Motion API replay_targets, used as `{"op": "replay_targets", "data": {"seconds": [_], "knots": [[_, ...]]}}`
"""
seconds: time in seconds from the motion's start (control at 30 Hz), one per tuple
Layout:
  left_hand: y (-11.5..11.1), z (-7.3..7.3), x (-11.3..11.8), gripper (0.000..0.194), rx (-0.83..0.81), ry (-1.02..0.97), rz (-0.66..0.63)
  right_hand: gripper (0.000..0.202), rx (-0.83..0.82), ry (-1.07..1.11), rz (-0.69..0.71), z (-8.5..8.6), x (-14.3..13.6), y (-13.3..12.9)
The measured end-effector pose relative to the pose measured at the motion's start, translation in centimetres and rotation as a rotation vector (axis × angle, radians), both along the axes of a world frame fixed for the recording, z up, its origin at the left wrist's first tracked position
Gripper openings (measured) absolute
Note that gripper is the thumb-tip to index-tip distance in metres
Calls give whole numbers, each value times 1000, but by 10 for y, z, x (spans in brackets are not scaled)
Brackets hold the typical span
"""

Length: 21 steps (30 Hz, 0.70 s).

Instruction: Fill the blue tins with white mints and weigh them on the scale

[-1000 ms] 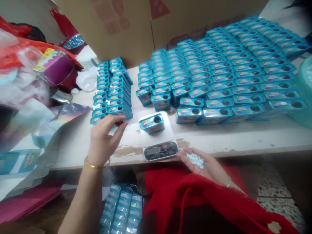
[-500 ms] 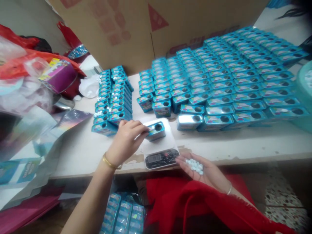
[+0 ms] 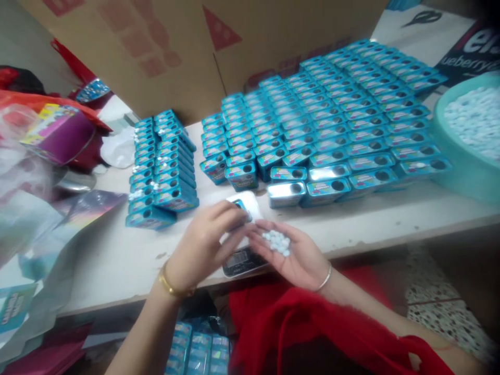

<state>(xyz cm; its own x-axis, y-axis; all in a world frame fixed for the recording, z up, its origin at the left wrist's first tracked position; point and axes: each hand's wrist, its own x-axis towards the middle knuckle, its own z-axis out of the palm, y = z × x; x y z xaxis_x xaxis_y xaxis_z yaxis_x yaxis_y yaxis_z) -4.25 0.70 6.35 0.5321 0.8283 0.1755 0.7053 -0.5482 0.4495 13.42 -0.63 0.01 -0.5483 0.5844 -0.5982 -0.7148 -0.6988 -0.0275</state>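
Observation:
A white scale [image 3: 253,205] with a dark display panel [image 3: 244,262] sits near the table's front edge. On it stands a blue tin [image 3: 241,206], partly covered by the fingers of my left hand [image 3: 213,232]. These fingers are bent and drawn together, their tips beside the fingertips of my right hand; anything between them is too small and blurred to name. My right hand [image 3: 295,255] is palm up and cupped, with a small heap of pale tablets [image 3: 277,242] in it, just right of the scale.
Two rows of blue tins [image 3: 175,192] with pale tablets on top stand left. A large block of tins [image 3: 324,120] fills the back right. Beside it is a green tub [image 3: 449,146] of tablets. A cardboard box [image 3: 156,57] stands behind; plastic bags [image 3: 27,151] lie left.
My right hand has moved in towards the scale, up against my left fingertips. My left hand has shifted over the tin's front. The head view has turned right, showing more of the tub.

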Motion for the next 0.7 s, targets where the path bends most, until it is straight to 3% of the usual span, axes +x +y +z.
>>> {"op": "replay_targets", "data": {"seconds": [0.1,0.2,0.37,0.5,0.6,0.7], "knots": [[-10,-4,18,27,-110,18,-116,29,32,72,-55,6,-5,2],[-14,-13,31,25,-134,44,-135,27,54,77,-108,9,-8,1],[-12,-24,38,20,-104,75,-54,28,32,72,-120,13,-9,-1],[-13,-26,37,17,-71,95,-64,28,8,74,-126,14,-9,-1],[-13,-24,32,15,-31,17,-40,27,-3,78,-128,14,-10,-1],[-6,-15,22,9,51,-100,82,25,9,89,-123,14,-11,1]]}}
